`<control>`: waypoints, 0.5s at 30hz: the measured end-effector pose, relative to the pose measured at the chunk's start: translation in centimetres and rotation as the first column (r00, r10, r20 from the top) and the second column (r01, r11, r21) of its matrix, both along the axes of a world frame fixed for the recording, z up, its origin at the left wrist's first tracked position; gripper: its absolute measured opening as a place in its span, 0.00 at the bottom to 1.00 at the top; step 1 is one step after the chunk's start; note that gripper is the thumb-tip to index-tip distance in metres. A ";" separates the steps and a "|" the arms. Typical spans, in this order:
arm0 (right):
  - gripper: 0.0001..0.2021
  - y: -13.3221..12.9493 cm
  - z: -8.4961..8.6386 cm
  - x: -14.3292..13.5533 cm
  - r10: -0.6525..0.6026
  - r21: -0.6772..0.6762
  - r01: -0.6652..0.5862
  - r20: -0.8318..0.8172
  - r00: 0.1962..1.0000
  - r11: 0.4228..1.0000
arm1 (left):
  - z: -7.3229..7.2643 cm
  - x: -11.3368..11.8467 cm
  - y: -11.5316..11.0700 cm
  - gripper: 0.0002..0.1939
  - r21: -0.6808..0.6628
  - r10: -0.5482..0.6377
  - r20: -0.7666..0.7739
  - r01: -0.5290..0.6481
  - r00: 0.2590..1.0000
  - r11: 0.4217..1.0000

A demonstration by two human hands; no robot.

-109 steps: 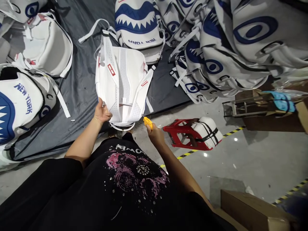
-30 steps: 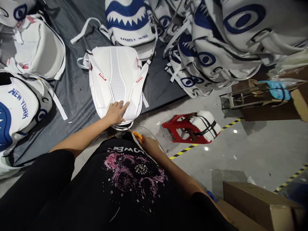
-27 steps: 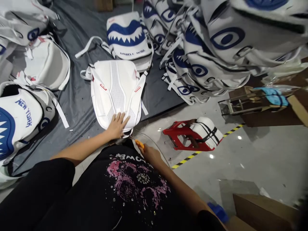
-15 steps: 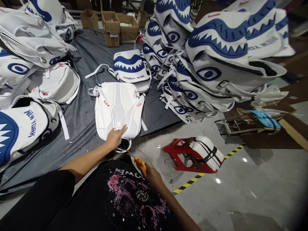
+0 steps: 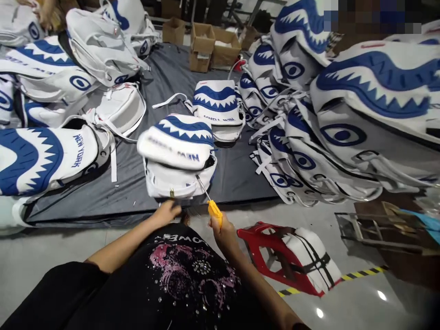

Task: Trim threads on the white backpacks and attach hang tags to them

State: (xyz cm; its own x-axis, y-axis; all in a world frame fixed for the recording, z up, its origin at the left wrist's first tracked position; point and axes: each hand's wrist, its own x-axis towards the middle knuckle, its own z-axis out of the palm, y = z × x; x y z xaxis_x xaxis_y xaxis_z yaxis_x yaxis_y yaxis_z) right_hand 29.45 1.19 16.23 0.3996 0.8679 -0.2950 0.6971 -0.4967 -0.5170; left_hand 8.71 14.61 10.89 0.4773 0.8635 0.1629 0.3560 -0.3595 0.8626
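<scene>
At the left edge, a NEW YORK backpack (image 5: 51, 153) is cut off, only part of it showing. Here's your left forearm (image 5: 125, 242), angled up and rightward from the lower left, with your left hand (image 5: 167, 213) low by the front edge of the table (image 5: 237, 178). Its fingers look loosely bent but smear with blur, so whether they grip or merely touch anything, you can't tell. Just above them is the white backpack (image 5: 179, 158), toothed front showing, near the table's edge; part of its lettering blurs past reading. The yellow-handled tool (image 5: 215, 213) aims its thin shaft up and left at the bag's front, tip contact too small to judge. And there's your right hand (image 5: 223, 231), right forearm (image 5: 256, 277) slanting up from below, fingers wrapped round the handle. Further right, a pile of backpacks (image 5: 374, 133) overlaps itself and leaves the frame.
</scene>
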 end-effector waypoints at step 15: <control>0.20 -2.0 -1.5 6.5 0.158 0.179 -0.125 -0.191 0.969 0.976 | 5.9 -0.4 14.5 0.11 0.260 0.351 -0.318 -0.275 0.881 0.926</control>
State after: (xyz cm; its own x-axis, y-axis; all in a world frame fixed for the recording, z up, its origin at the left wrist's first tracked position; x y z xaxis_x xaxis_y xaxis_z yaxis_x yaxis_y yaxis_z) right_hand 35.98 -0.80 14.78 0.2159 0.9544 -0.2060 0.6265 -0.2972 -0.7205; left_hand 8.30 29.11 16.75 0.2459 0.9437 0.2214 0.7448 -0.3301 0.5799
